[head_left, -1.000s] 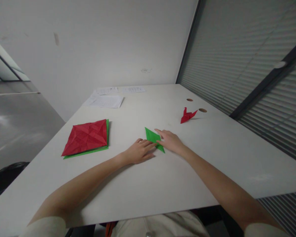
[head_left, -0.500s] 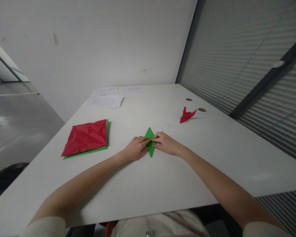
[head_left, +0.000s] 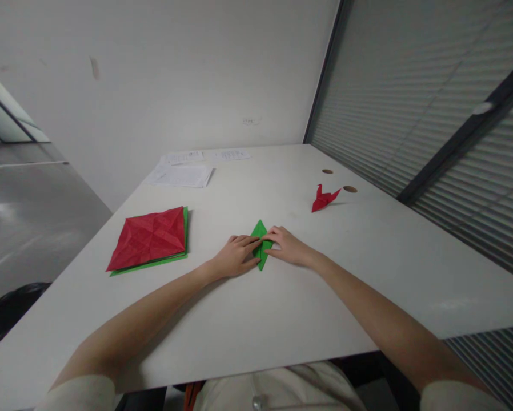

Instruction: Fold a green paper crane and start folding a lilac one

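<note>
A small folded green paper (head_left: pixel 260 233), a narrow diamond shape, lies flat on the white table (head_left: pixel 282 297) in front of me. My left hand (head_left: pixel 235 256) rests on its left side, fingers curled and pressing on the paper. My right hand (head_left: pixel 287 246) comes in from the right, its fingertips pinched on the paper's right edge. The middle of the paper is hidden under both sets of fingers; only its far tip and near tip show.
A stack of creased red and green paper squares (head_left: pixel 150 237) lies to the left. A finished red paper crane (head_left: pixel 324 198) stands to the far right, near two round holes (head_left: pixel 349 189) in the tabletop. White printed sheets (head_left: pixel 183 174) lie at the far end by the wall.
The green paper was turned from a slanted position to point straight away from me. Both hands then closed in on its middle and have stayed there, pressing.
</note>
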Demonstrator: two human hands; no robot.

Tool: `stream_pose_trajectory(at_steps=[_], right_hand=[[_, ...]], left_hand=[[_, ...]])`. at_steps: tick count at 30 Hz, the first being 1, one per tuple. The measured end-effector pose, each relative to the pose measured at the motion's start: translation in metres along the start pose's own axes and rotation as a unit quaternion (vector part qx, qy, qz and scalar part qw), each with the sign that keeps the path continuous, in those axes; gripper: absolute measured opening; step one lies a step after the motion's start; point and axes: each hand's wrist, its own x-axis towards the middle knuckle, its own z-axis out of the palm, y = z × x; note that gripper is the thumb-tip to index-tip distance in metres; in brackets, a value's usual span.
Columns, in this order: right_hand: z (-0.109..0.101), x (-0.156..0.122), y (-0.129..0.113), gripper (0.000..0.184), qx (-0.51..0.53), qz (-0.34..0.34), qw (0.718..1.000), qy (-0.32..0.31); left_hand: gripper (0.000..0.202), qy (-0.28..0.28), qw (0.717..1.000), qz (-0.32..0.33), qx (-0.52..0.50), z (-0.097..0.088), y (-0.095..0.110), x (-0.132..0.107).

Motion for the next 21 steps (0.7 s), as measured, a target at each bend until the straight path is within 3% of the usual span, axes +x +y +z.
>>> stream_pose_trajectory(at_steps=[4,8,11,14,17,21], right_hand=[[0.001,0.001,0.002,0.025,0.086,0.028,0.996,0.013],[-0.001,0.001,0.005,0.023,0.217,0.057,0.975,0.003],[-0.004,0.002,0.009,0.035,0.264,0.077,0.961,-0.029],[-0.007,0.004,0.012,0.048,0.231,0.064,0.97,-0.038],[-0.009,0.005,0.013,0.033,0.144,0.018,0.989,-0.031],[-0.011,0.003,0.017,0.014,0.08,-0.011,0.996,-0.038]], left_hand=[[0.06,0.005,1.0,0.007,-0.022,0.0,-0.002,-0.001],[0.063,0.02,0.998,-0.005,-0.052,0.003,-0.007,-0.002],[0.065,0.042,0.996,-0.026,-0.075,0.003,-0.008,-0.002],[0.058,0.062,0.99,-0.034,-0.126,0.001,-0.01,-0.003],[0.025,0.075,0.982,-0.05,-0.168,0.001,-0.013,-0.002],[0.008,0.055,0.984,-0.059,-0.161,0.005,-0.019,-0.001]])
